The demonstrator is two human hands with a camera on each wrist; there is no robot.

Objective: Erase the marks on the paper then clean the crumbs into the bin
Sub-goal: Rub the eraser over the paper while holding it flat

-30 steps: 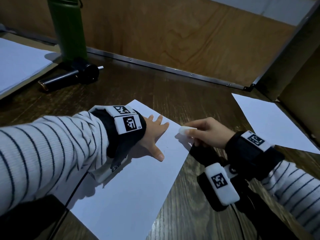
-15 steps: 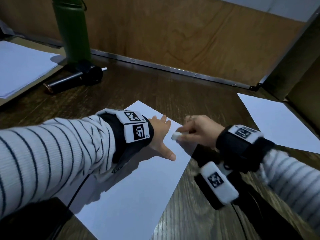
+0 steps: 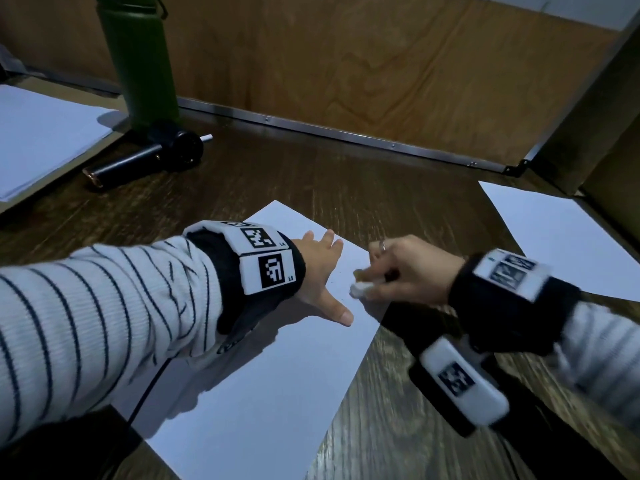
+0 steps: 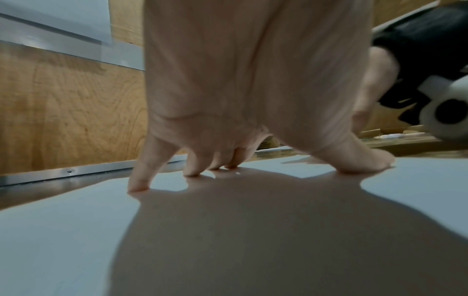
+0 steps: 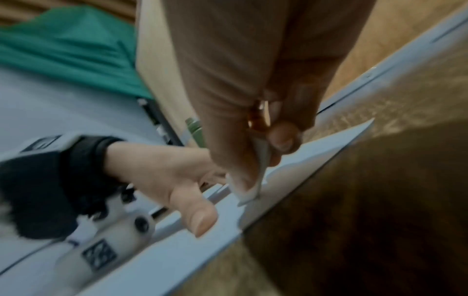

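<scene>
Left hand [image 3: 322,271] flat, fingers splayed on paper [image 3: 263,393], pinning it; right hand [image 3: 412,271] pinches eraser [image 3: 358,289], rubbing beside left thumb.

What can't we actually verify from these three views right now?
- Pencil marks on the paper: head view too dim and coarse; the left hand covers part of the sheet.
- Eraser contact with the sheet: motion-blurred in the right wrist view, largely wrapped by the right hand.
- Crumbs: too small to see in any view.
- Bin: not in any frame.
- Green bottle: top cut off by the head view's edge.
</scene>
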